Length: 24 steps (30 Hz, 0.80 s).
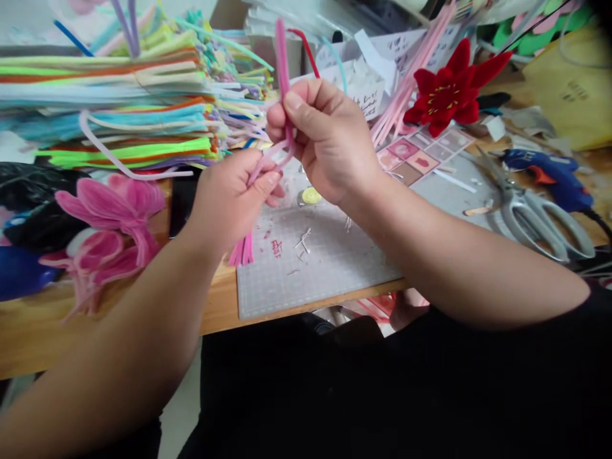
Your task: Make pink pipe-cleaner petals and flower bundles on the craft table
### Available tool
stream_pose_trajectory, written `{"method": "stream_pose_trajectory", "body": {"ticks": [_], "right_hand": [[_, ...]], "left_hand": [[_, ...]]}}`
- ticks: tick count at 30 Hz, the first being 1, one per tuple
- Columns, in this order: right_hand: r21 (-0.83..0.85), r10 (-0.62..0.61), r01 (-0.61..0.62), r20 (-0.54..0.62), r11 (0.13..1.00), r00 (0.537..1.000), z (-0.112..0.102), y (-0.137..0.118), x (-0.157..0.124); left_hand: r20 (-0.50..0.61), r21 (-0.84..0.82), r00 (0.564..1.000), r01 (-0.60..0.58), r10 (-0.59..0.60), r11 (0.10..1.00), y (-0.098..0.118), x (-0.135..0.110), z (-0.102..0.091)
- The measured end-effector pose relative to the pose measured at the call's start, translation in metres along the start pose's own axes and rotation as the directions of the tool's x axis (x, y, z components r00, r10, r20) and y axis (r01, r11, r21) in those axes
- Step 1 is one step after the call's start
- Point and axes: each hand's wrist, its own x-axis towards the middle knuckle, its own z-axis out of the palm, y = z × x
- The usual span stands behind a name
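Pink pipe cleaners [282, 60] stand upright in the pinch of my right hand [329, 137], their lower part bent toward the left. My left hand [239, 194] is closed on the lighter pink lower ends, just below and left of the right hand. Both hands hover over a grey cutting mat [325, 268]. Beneath them on the mat lie a small yellow disc [312, 196], short white trimmings [303, 242] and darker pink pipe cleaner ends [243, 250], partly hidden by my left hand.
Bundles of coloured pipe cleaners [119, 118] are stacked at the left, with pink fuzzy petals [115, 223] in front. At the right are a red flower [444, 92], pale pink pipe cleaners [411, 70], scissors [535, 217] and a blue glue gun [549, 172].
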Motion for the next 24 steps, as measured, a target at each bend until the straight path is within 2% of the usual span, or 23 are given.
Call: {"method": "stream_pose_trajectory", "body": {"ticks": [2,4,6,9,11,12,13,14,16,18,20,22,23,24], "right_hand": [[-0.021,-0.002,0.002,0.026,1.000,1.000,0.004,0.001,-0.003],[-0.041,0.009,-0.007,0.036,0.999,0.999,0.011,0.001,-0.008],[-0.057,-0.002,0.005,0.045,0.998,0.999,0.016,0.000,-0.013],[-0.142,-0.051,0.052,0.014,0.988,0.999,0.016,-0.001,-0.016],[-0.302,-0.049,0.061,0.045,0.951,0.998,0.012,0.003,-0.017],[-0.398,-0.035,0.080,0.118,0.914,0.992,0.011,0.005,-0.017],[-0.496,0.001,0.121,0.240,0.860,0.971,0.010,0.009,-0.018],[-0.576,0.037,0.202,0.376,0.792,0.926,0.010,0.012,-0.019],[-0.655,0.120,0.412,0.609,0.633,0.784,0.013,0.018,-0.023],[-0.631,0.187,0.576,0.742,0.520,0.644,0.017,0.022,-0.029],[-0.589,0.239,0.649,0.800,0.481,0.550,0.021,0.023,-0.033],[-0.567,0.270,0.668,0.821,0.483,0.503,0.023,0.021,-0.034],[-0.564,0.272,0.661,0.823,0.495,0.499,0.024,0.018,-0.034],[-0.569,0.266,0.635,0.816,0.522,0.513,0.024,0.015,-0.033]], "left_hand": [[0.050,-0.350,0.998,0.043,-0.027,0.936,0.000,0.002,0.003],[0.079,-0.551,0.997,0.058,-0.017,0.833,0.000,0.004,0.004],[0.048,-0.599,0.999,0.027,0.003,0.801,0.001,0.005,0.002],[-0.080,-0.568,0.996,-0.025,-0.025,0.823,0.002,0.007,-0.009],[-0.179,-0.557,0.981,-0.036,-0.078,0.830,0.002,0.009,-0.023],[-0.223,-0.554,0.970,-0.046,-0.095,0.831,0.001,0.011,-0.031],[-0.262,-0.548,0.959,-0.057,-0.107,0.834,0.001,0.012,-0.038],[-0.289,-0.540,0.950,-0.062,-0.116,0.839,0.000,0.014,-0.045],[-0.306,-0.520,0.941,-0.040,-0.142,0.853,-0.002,0.015,-0.055],[-0.299,-0.490,0.942,-0.015,-0.151,0.872,-0.003,0.014,-0.058],[-0.290,-0.451,0.945,0.007,-0.154,0.892,-0.004,0.013,-0.057],[-0.281,-0.413,0.946,0.033,-0.162,0.910,-0.004,0.012,-0.054],[-0.274,-0.398,0.947,0.049,-0.169,0.916,-0.004,0.011,-0.052],[-0.268,-0.379,0.947,0.064,-0.176,0.923,-0.003,0.010,-0.051]]}}
